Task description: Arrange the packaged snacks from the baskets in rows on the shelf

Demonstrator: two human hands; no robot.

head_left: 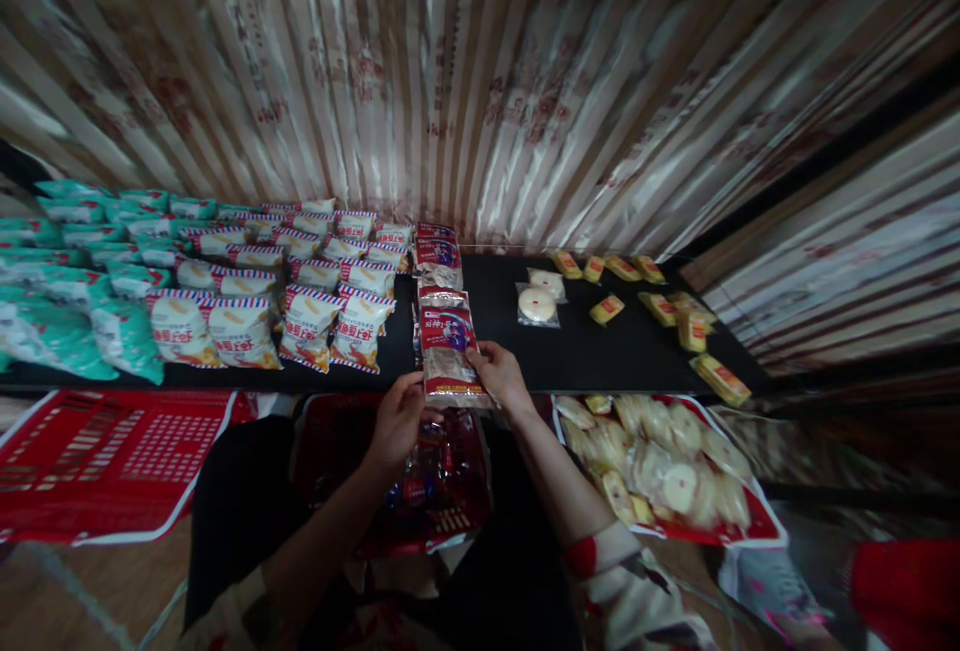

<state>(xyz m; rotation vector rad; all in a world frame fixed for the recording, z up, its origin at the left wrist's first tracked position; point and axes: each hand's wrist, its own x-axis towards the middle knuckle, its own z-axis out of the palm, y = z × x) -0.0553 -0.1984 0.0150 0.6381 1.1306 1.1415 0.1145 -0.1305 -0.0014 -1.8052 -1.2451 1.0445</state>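
Between my two hands, at the front edge of the black shelf point(491, 331), is a flat red-and-clear snack packet point(450, 351) with white print. My right hand point(501, 376) pinches its right side, thumb on top. My left hand point(401, 419) has its fingers closed at the packet's lower left corner. Behind it, similar red packets point(437, 249) lie in a row running back to the curtain. Below my hands a red basket point(480, 461) contains more shiny dark red packets point(431, 476), partly hidden by my left forearm.
White chip bags point(304, 326) and teal bags point(52, 331) stand in rows at left. Round white packaged cakes point(538, 304) and small yellow packets point(607, 308) lie at right. A basket of round packets point(679, 476) sits lower right, a red basket point(150, 451) lower left. A striped curtain point(450, 81) hangs behind.
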